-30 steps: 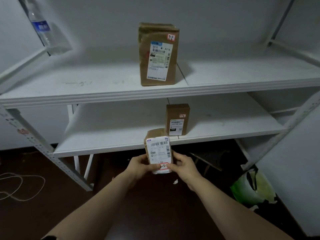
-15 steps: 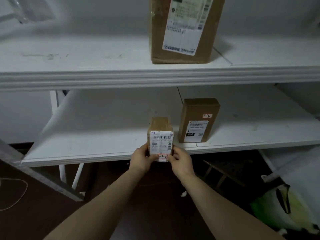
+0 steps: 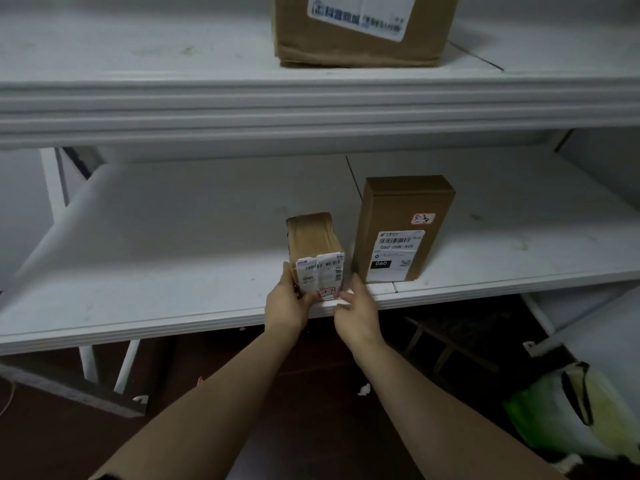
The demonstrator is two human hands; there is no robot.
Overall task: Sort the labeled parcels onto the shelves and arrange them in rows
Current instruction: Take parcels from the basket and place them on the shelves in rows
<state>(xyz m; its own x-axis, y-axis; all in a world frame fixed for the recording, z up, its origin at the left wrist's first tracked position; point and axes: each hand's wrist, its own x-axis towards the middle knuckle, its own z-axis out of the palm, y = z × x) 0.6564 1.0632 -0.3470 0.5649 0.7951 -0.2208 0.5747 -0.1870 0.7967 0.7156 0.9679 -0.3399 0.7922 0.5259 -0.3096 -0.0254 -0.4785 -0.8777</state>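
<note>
A small brown parcel [image 3: 313, 245] with a white barcode label and a red-framed tag stands at the front edge of the lower white shelf [image 3: 156, 289]. My left hand [image 3: 287, 301] grips its left lower corner. My right hand [image 3: 356, 311] holds its right lower corner with thumb and fingertips. Just to its right stands a taller brown parcel [image 3: 403, 226] with a label reading 060. On the upper shelf [image 3: 173, 98] sits a large brown box [image 3: 360, 32], cut off at the top.
The lower shelf has bare room to the left of the small parcel and to the right of the tall one. A green-and-white bag [image 3: 571, 417] lies on the dark floor at lower right. White shelf legs [image 3: 88, 365] stand at the left.
Both hands carried the small parcel forward from below the shelf edge onto the lower shelf, beside the tall parcel. The view moved closer and lower.
</note>
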